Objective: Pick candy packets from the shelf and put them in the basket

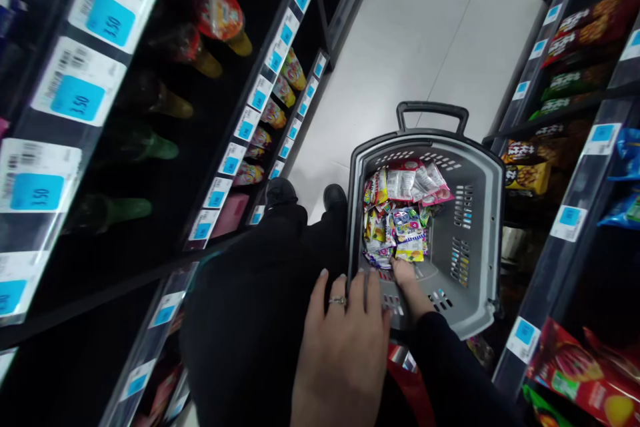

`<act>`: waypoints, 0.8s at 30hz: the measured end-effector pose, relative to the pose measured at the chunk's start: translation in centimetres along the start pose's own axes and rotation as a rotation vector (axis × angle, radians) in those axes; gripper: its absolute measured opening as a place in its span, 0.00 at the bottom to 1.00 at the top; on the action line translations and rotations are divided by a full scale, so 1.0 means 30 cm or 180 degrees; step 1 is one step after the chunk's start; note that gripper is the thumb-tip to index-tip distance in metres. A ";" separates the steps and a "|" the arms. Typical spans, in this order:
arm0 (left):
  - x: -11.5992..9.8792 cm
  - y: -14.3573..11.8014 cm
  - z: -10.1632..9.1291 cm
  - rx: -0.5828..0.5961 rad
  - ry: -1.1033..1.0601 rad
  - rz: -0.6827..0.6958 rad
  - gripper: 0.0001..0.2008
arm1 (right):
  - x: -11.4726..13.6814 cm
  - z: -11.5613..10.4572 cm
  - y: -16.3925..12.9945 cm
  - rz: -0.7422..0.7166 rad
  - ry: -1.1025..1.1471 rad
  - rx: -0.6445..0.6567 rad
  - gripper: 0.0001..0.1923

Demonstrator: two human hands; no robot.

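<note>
While our left hand (pixel 345 340) lies flat with fingers spread on the near rim of the grey basket (pixel 483 227), our right hand (pixel 407 280) reaches inside. Its fingertips touch the snack packets (pixel 400 217) (grip hidden), heaped at the basket's left side on the aisle floor (pixel 400 47).

One grey basket (pixel 480 227), two hands, two black shoes, many snack packets (pixel 400 213)

Shop aisle, seen from my headset feed

On my left I see dark shelves (pixel 165 267) fronted with blue price tags (pixel 77 99), holding cone-shaped jelly cups (pixel 220 17) and green bottles (pixel 113 210). On my right, another rack (pixel 555 260) carries yellow snack boxes (pixel 527 177) and red crisp bags (pixel 590 373). Pale floor tiles (pixel 425 27) run ahead between them.
</note>
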State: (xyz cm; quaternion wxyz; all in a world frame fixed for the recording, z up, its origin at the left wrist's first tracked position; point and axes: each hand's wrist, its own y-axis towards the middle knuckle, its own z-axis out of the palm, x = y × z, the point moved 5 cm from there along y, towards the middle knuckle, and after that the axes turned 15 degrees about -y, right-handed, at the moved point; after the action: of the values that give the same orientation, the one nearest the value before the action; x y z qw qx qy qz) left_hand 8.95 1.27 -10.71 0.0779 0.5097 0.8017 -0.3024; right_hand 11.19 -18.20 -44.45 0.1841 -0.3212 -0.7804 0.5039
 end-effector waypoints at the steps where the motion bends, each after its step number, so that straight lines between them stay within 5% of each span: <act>1: -0.001 0.001 0.000 0.0014 0.0001 -0.0020 0.18 | 0.002 -0.006 -0.002 -0.0027 -0.0008 0.0037 0.13; 8: -0.011 0.019 -0.005 0.0179 -0.0066 -0.0157 0.18 | -0.042 -0.161 -0.121 -0.0285 0.0199 -0.0135 0.13; 13: -0.015 0.021 -0.006 0.0170 -0.0107 -0.0229 0.18 | -0.128 -0.426 -0.172 -0.0159 0.0704 -0.0897 0.13; 18: -0.021 0.010 0.002 -0.0001 -0.0079 -0.0145 0.17 | -0.195 -0.672 -0.183 0.0443 0.1177 -0.1466 0.16; 21: -0.009 0.005 0.010 -0.0161 -0.0048 -0.0079 0.16 | -0.158 -0.729 -0.257 0.0403 0.1371 -0.1712 0.13; 24: -0.001 -0.012 0.005 -0.0376 -0.0078 -0.0027 0.15 | -0.045 -0.710 -0.398 -0.0199 0.1495 -0.2103 0.16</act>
State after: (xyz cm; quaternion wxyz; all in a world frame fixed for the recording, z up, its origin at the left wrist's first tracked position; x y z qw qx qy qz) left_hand 8.63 1.06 -10.69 0.1164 0.4971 0.8192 -0.2611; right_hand 21.41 -8.32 -24.57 0.2594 -0.4456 -0.8464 0.1331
